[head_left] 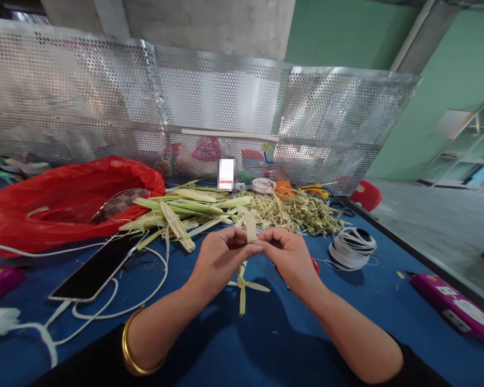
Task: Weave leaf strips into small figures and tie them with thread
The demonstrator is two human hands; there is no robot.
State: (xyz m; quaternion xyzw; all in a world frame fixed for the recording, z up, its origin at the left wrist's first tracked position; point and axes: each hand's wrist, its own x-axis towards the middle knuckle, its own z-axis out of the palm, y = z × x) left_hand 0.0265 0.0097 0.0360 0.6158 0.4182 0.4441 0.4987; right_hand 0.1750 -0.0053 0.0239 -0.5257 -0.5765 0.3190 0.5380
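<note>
A flat pale strip of corn husk point(250, 224) stands upright between my hands. My left hand point(221, 251) pinches its lower end from the left, thumb against forefinger. From the other side my right hand point(286, 251) pinches the same end, and the two thumbs meet. Just below my fingers, a small cross-shaped piece of tied husk strips point(242, 286) is seen over the blue table point(290, 333); whether it joins the held strip is hidden. Something red point(315, 265) shows partly behind my right wrist.
Green husks point(185, 207) and a heap of dried plant bits point(294, 210) lie behind my hands. A red plastic bag point(64, 185), a phone point(99, 269) and white cable are left. White string spool point(353, 248) and purple box point(454, 301) sit right. Perforated metal panels point(221, 97) stand behind.
</note>
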